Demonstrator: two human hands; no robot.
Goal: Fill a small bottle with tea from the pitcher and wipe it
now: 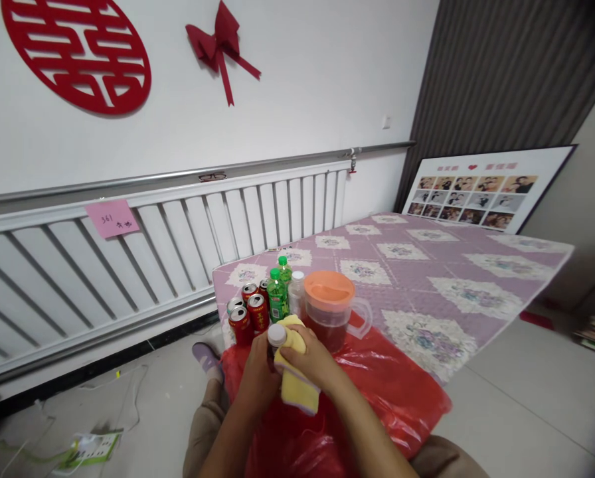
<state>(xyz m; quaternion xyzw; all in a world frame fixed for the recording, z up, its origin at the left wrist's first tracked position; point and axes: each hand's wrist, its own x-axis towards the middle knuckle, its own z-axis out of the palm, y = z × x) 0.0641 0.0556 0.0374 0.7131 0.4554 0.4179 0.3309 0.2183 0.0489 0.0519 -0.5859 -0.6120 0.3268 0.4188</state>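
Observation:
My left hand [266, 377] is wrapped round a bottle with a white cap [277, 334]; most of the bottle's body is hidden. A yellow cloth [300, 390] is gripped in my right hand [313, 356] and pressed against that bottle, its lower end hanging down. Just beyond my hands stand several red drink cans [257, 313], two green-capped bottles [277, 296] and a clear bottle with a white cap [296, 292]. A clear pitcher with an orange lid [329, 291] stands close to my right hand, with dark liquid inside. Red plastic sheeting [387, 392] lies beneath my forearms.
A purple patterned cover [372, 272] lies over the surface ahead. Behind it runs a white radiator [277, 206] with a pink note [112, 219]. A photo board [481, 189] leans at the far right. Cables and a green-white packet [92, 449] lie on the floor at left.

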